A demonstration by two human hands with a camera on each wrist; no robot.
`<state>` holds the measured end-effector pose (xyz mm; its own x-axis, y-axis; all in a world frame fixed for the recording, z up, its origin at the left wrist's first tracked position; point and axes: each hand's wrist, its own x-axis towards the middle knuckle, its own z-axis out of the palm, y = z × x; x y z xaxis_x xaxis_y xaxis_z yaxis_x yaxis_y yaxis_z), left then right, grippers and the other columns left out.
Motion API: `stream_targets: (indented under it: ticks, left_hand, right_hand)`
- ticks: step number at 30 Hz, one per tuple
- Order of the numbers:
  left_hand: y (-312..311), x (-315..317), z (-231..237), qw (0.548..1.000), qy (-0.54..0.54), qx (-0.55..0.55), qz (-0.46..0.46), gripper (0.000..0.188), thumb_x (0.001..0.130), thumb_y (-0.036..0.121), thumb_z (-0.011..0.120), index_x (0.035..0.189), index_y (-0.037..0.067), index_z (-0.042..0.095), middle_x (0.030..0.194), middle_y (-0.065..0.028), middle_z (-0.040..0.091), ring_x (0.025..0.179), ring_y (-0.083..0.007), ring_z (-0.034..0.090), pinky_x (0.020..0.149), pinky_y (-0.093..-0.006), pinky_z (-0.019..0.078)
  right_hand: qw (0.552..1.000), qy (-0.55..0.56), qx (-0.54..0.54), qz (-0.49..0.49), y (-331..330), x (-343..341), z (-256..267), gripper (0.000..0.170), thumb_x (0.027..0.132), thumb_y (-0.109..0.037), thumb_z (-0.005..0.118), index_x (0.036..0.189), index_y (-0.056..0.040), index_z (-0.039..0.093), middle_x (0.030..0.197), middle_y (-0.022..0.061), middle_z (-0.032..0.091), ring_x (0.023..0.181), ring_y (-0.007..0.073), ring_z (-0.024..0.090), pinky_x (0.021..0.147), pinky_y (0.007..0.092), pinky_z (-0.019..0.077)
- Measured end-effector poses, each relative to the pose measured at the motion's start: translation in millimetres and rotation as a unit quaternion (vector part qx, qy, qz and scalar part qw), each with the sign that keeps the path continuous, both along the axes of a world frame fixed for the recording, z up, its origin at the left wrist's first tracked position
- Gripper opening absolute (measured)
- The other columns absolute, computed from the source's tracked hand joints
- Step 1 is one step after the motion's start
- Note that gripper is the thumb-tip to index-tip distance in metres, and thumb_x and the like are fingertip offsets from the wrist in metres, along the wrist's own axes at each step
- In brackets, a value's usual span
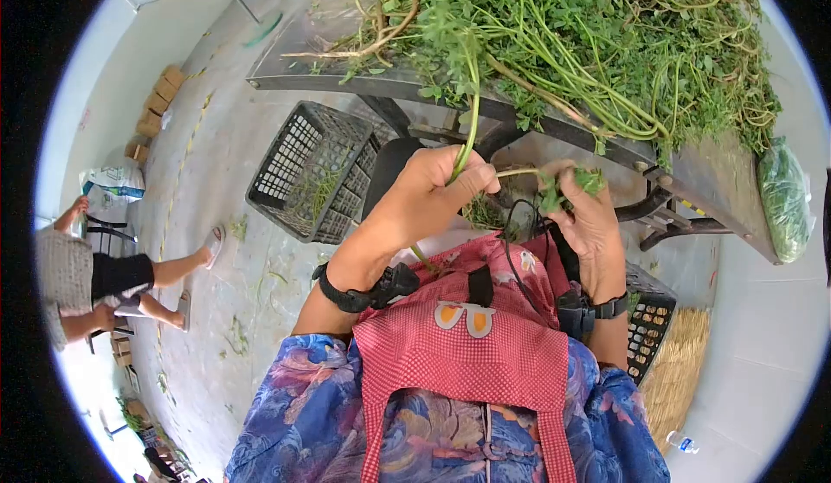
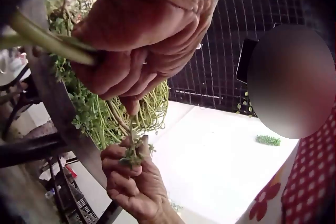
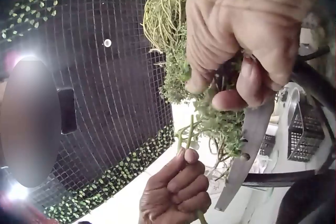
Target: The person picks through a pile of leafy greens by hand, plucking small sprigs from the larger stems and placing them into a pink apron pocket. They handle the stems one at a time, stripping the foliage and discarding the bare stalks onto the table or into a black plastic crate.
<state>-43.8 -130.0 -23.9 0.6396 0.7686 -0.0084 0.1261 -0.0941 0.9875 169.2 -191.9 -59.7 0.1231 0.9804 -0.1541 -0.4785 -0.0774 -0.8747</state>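
Red checked cloth apron is nearest; left fingers grip a long green stem, right fingers pinch a leafy green sprig; likely picking apart, next needing a gentle pull

Greens on table, crate left

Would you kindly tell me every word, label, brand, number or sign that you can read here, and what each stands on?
No text can be read in any of the views.
White sack, far left: coloured print, too small and blurred to read.
Plastic bottle, lower right: blue label, too small to read.
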Motion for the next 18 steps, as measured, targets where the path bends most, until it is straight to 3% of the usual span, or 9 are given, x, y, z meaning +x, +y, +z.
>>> stream_targets:
  ticks: [1,4,6,9,10,13,15,16,18]
  left_hand:
    - [0.7,-0.2,-0.8,1.0,0.0,0.001,0.0,0.018,0.092,0.016,0.051,0.085,0.002,0.06,0.081,0.0018,0.06,0.076,-0.0039,0.049,0.07,-0.0196,0.0405]
    - [1.3,-0.5,-3.9,1.0,-0.02,-0.017,0.003,0.018,0.092,0.016,0.052,0.086,0.002,0.06,0.082,0.0017,0.06,0.076,-0.0039,0.049,0.071,-0.02,0.0408]
    - [1.7,0.7,-3.2,0.999,-0.031,-0.03,-0.009,0.017,0.092,0.015,0.052,0.085,0.001,0.06,0.082,0.0018,0.06,0.076,-0.0034,0.049,0.07,-0.0199,0.0412]
    - [1.6,3.5,-9.1,0.998,-0.055,-0.007,-0.023,0.017,0.091,0.014,0.052,0.085,0.001,0.06,0.08,0.0018,0.06,0.074,-0.0032,0.05,0.068,-0.0197,0.0416]
    - [1.3,4.0,-10.5,0.998,-0.053,-0.025,-0.018,0.017,0.091,0.014,0.051,0.084,0.001,0.061,0.079,0.0021,0.06,0.073,-0.0027,0.05,0.066,-0.0199,0.0417]
    - [-0.6,4.2,-8.6,0.999,-0.041,-0.005,-0.002,0.018,0.091,0.014,0.052,0.083,0.001,0.061,0.077,0.0015,0.06,0.072,-0.0043,0.051,0.066,-0.0214,0.0425]
    - [-3.4,7.8,-15.5,0.996,-0.014,0.088,-0.006,0.02,0.091,0.016,0.052,0.081,0.0,0.059,0.071,-0.0019,0.059,0.067,-0.0065,0.05,0.062,-0.0242,0.043]
    - [-4.7,9.4,-14.4,0.996,-0.014,0.092,-0.003,0.02,0.091,0.016,0.052,0.081,0.0,0.059,0.071,-0.0019,0.059,0.067,-0.0065,0.05,0.062,-0.0242,0.043]
    - [-6.9,10.0,-8.1,0.992,0.044,0.118,0.01,0.021,0.091,0.017,0.051,0.081,-0.001,0.057,0.066,-0.0059,0.055,0.063,-0.0089,0.049,0.059,-0.0268,0.0425]
  right_hand:
    - [1.0,0.007,0.02,-0.008,-0.6,-0.4,5.3,0.025,0.086,-0.024,0.061,0.093,0.0,0.061,0.073,0.0022,0.057,0.056,0.0056,0.047,0.043,0.0165,0.0324]
    - [0.995,-0.049,0.085,-0.018,1.7,6.5,2.9,0.029,0.087,-0.027,0.06,0.098,-0.0008,0.061,0.071,0.0012,0.055,0.057,0.0052,0.045,0.045,0.0172,0.0322]
    - [0.993,-0.05,0.1,0.027,0.0,7.2,9.5,0.026,0.087,-0.023,0.059,0.102,-0.0013,0.061,0.07,-0.0005,0.053,0.055,0.0046,0.043,0.046,0.0178,0.0308]
    - [0.971,-0.223,0.024,0.08,0.7,-11.2,17.4,0.019,0.085,-0.009,0.056,0.101,-0.002,0.063,0.072,-0.0029,0.052,0.053,0.0023,0.041,0.046,0.0184,0.0323]
    - [0.97,-0.221,0.034,0.091,0.1,-14.1,16.3,0.019,0.085,-0.009,0.056,0.101,-0.002,0.063,0.072,-0.0029,0.052,0.053,0.0023,0.041,0.046,0.0184,0.0323]
    - [0.937,-0.343,-0.018,0.068,4.5,-12.5,8.8,0.018,0.08,-0.002,0.057,0.097,-0.0018,0.062,0.073,0.0031,0.058,0.055,0.0113,0.051,0.051,0.0239,0.0394]
    - [0.782,-0.581,0.216,-0.06,8.9,-13.0,4.0,0.022,0.071,0.006,0.054,0.092,-0.0001,0.059,0.074,0.0129,0.059,0.065,0.0298,0.058,0.06,0.0326,0.0448]
    - [0.781,-0.581,0.221,-0.059,10.6,-15.7,4.1,0.022,0.071,0.006,0.054,0.092,-0.0001,0.059,0.074,0.0129,0.059,0.065,0.0298,0.058,0.06,0.0326,0.0448]
    - [0.768,-0.612,0.168,-0.092,13.0,-25.6,4.2,0.027,0.064,0.01,0.05,0.088,0.0013,0.056,0.076,0.0195,0.057,0.078,0.0415,0.056,0.068,0.0384,0.0453]
